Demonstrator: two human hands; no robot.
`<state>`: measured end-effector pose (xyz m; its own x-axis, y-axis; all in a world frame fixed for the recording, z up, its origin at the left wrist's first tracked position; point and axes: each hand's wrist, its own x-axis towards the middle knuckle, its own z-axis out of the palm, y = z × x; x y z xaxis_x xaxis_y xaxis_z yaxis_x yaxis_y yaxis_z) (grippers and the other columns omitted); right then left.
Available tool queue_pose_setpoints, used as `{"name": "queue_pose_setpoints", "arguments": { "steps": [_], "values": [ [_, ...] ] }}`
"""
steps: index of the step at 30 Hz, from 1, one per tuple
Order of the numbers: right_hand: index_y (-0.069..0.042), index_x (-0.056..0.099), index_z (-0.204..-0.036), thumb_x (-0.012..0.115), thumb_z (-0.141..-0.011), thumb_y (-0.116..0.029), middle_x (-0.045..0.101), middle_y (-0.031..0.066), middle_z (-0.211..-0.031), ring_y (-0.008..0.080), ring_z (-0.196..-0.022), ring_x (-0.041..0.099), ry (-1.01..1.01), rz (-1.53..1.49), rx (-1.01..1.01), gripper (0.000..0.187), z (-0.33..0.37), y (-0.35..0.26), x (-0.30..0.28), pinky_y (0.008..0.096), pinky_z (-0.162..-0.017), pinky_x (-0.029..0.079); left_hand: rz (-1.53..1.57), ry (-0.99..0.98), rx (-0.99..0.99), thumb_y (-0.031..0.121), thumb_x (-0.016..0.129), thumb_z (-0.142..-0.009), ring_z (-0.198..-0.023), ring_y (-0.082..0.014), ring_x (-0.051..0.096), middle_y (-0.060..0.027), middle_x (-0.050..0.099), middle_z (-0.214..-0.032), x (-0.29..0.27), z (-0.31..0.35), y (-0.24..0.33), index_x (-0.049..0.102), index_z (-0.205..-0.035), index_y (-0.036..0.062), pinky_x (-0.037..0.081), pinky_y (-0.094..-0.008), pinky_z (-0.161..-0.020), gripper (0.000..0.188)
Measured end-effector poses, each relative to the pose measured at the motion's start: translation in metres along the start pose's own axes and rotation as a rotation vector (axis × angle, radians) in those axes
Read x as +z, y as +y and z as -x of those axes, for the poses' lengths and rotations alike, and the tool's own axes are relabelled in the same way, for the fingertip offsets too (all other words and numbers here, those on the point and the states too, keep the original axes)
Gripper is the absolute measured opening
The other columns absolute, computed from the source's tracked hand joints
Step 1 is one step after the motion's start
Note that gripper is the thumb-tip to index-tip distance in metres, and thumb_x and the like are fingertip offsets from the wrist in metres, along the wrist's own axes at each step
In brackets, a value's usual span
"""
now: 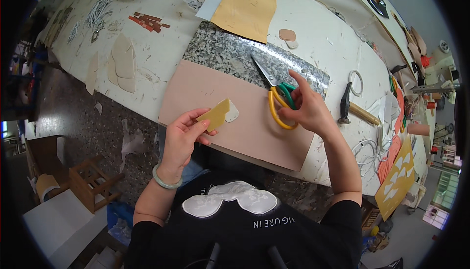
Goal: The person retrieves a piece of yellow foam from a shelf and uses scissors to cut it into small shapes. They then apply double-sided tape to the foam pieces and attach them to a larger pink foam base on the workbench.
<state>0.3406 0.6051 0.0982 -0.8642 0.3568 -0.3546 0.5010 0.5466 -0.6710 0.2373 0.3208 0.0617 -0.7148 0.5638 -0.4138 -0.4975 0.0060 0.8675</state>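
1. Pinching a small tan cut piece (214, 114) with a pale backing: left hand (182, 139), thumb on top, fingers curled under, grip narrow and closed on the piece.
2. That piece sits up off the surface, over the near-left part of the pink sheet (235, 122), tilted, its pale rounded end pointing away from the palm.
3. Right hand (308, 112) is on the scissors (274, 90): fingers in the yellow and green handle loops, index finger stretched out toward the blades. Grip closed on the handles.
4. Scissor blades look closed, or nearly so, and point up-left, away from the right hand, lying over the edge where the pink sheet meets the speckled stone slab (230, 53).
5. Hands are apart; the piece is to the left of the scissors, not touching them.
6. Just right of the right hand: a hammer (348, 107) with a wooden handle, lying on the white table (323, 38), and a ring of cord (356, 82) beyond it.
7. Beyond the slab, far from both grips: a large tan sheet (247, 4).
8. Left wrist carries a pale green bangle (164, 181).
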Motion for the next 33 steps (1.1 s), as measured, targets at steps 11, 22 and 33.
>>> {"name": "queue_pose_setpoints", "arguments": {
  "steps": [11, 22, 33],
  "values": [
    [-0.003, 0.033, -0.132, 0.045, -0.084, -0.065, 0.047, 0.0036, -0.091, 0.0095, -0.065, 0.051, -0.477, -0.819, 0.060, 0.079, 0.099, -0.005, 0.028, 0.0262, -0.062, 0.051, 0.285, -0.057, -0.158, 0.009, 0.055, -0.087, -0.090, -0.0242, 0.066, -0.0116, 0.064, -0.100, 0.041, -0.003, 0.011, 0.053, -0.106, 0.0009, 0.053, -0.0275, -0.066, 0.021],
    [0.001, 0.031, -0.130, 0.041, -0.092, -0.041, 0.056, 0.0108, -0.090, 0.0216, -0.077, 0.058, -0.373, -0.342, -0.080, 0.058, 0.116, -0.004, 0.036, 0.0330, -0.072, 0.047, 0.333, -0.143, -0.308, 0.012, 0.062, -0.085, -0.078, -0.0136, 0.060, -0.0041, 0.062, -0.091, 0.074, 0.000, 0.000, 0.057, -0.099, 0.0043, 0.049, -0.0256, -0.061, 0.017],
    [-0.001, 0.028, -0.130, 0.053, -0.089, -0.041, 0.058, 0.0220, -0.089, 0.0402, -0.079, 0.060, -0.335, -0.298, -0.028, 0.062, 0.131, 0.003, 0.037, 0.0424, -0.071, 0.047, 0.161, -0.199, -0.318, 0.010, 0.059, -0.086, -0.074, -0.0127, 0.059, -0.0051, 0.060, -0.084, 0.089, 0.007, 0.000, 0.053, -0.091, 0.0052, 0.051, -0.0262, -0.056, 0.010]
  ]
}}
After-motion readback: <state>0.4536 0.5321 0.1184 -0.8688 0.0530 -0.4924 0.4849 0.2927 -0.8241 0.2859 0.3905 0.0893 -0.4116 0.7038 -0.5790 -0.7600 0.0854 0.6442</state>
